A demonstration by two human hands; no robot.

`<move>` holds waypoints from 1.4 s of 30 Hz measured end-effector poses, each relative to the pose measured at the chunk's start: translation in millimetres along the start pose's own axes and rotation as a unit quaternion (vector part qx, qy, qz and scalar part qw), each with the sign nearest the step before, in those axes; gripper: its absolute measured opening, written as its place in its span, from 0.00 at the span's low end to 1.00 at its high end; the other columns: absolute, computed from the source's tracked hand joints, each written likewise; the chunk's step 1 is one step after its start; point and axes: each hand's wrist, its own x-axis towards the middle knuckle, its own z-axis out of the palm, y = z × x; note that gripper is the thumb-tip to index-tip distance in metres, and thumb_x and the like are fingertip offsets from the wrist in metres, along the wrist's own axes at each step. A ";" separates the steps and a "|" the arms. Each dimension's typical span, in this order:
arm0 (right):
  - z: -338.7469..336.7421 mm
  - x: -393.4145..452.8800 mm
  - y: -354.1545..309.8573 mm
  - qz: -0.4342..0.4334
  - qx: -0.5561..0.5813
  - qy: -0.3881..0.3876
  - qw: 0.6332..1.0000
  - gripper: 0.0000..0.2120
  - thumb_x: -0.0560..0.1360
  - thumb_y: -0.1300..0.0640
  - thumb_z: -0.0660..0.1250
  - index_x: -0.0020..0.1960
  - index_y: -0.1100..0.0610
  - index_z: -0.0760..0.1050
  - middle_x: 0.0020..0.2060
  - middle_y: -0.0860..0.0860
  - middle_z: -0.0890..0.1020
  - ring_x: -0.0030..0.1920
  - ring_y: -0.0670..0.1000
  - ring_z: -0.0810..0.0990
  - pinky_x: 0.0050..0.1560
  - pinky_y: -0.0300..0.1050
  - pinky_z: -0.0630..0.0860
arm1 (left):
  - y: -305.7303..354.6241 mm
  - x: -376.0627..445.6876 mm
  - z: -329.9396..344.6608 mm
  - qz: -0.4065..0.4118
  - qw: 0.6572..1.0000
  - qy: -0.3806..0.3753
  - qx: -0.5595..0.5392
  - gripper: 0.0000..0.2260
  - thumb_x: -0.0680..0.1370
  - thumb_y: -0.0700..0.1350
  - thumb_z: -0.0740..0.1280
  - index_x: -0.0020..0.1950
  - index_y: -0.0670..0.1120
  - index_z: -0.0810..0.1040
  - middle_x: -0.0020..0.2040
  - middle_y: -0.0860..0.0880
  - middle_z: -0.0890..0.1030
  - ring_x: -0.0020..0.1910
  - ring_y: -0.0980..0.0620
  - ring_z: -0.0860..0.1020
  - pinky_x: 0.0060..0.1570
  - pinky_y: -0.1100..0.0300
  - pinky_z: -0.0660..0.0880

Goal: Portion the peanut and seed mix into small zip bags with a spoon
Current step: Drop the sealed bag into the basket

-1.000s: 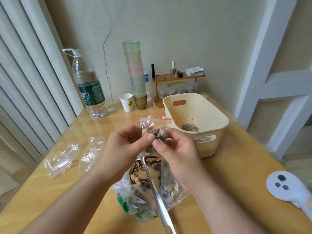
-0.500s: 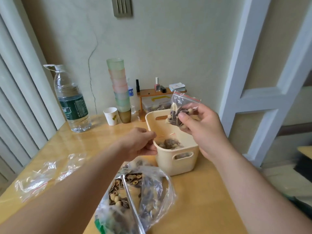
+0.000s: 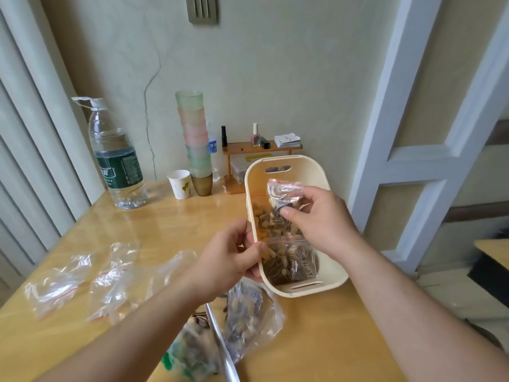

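My right hand (image 3: 319, 221) pinches a small filled zip bag (image 3: 283, 193) with a red seal line, holding it over the cream plastic basket (image 3: 325, 175). Inside the basket lie filled bags of peanuts and seeds (image 3: 292, 260). My left hand (image 3: 228, 257) grips the basket's left rim. The big clear bag of peanut and seed mix (image 3: 248, 323) lies on the table in front of me, with the metal spoon handle (image 3: 220, 346) sticking out of it toward me.
Several empty small zip bags (image 3: 82, 277) lie on the wooden table (image 3: 316, 340) at the left. A water bottle (image 3: 115, 158), a paper cup (image 3: 179, 184), a stack of plastic cups (image 3: 194, 142) and a small wooden shelf (image 3: 259, 150) stand by the wall.
My right hand has carried the filled bag from in front of me to above the basket and lowered it. My left hand let go of the bag and took hold of the basket's rim.
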 end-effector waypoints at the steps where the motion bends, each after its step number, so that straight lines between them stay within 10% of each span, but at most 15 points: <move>1: 3.8 -1.9 0.6 0.006 -0.023 -0.005 1.000 0.14 0.73 0.48 0.78 0.58 0.43 0.83 0.41 0.42 0.85 0.43 0.47 0.83 0.48 0.45 0.81 | -0.4 -2.4 1.6 0.007 1.000 -0.001 0.002 0.09 0.83 0.37 0.68 0.46 0.40 0.69 0.43 0.24 0.76 0.36 0.38 0.84 0.38 0.51 0.84; 12: 41.1 -6.9 2.3 0.024 -0.142 -0.039 0.989 0.25 0.73 0.48 0.78 0.61 0.46 0.65 0.52 0.45 0.80 0.51 0.51 0.80 0.49 0.48 0.74 | -11.9 -14.7 4.8 0.035 0.998 0.018 0.039 0.11 0.82 0.38 0.69 0.47 0.36 0.68 0.42 0.27 0.78 0.40 0.31 0.85 0.44 0.37 0.84; 17: 51.4 -12.0 5.1 -0.032 -0.161 -0.046 0.985 0.06 0.77 0.53 0.74 0.52 0.49 0.78 0.50 0.45 0.77 0.52 0.51 0.79 0.55 0.50 0.77 | -9.7 -17.0 2.1 0.035 0.998 0.018 0.048 0.11 0.83 0.37 0.69 0.47 0.36 0.68 0.43 0.26 0.76 0.40 0.30 0.83 0.43 0.38 0.84; 37: 55.2 -17.2 -0.5 -0.085 -0.216 -0.122 0.965 0.12 0.82 0.60 0.64 0.61 0.50 0.82 0.60 0.50 0.78 0.62 0.55 0.77 0.65 0.54 0.76 | -6.3 -15.5 0.7 0.010 0.998 0.034 0.047 0.09 0.83 0.37 0.67 0.49 0.35 0.68 0.46 0.26 0.77 0.41 0.34 0.85 0.44 0.39 0.85; 42: 37.8 -24.6 -10.9 -0.080 -0.163 -0.083 0.980 0.09 0.81 0.56 0.67 0.57 0.48 0.84 0.55 0.44 0.80 0.58 0.48 0.78 0.64 0.45 0.75 | -5.6 -13.1 1.8 -0.005 0.998 0.062 0.019 0.09 0.84 0.37 0.66 0.51 0.34 0.68 0.39 0.39 0.80 0.40 0.35 0.85 0.43 0.44 0.85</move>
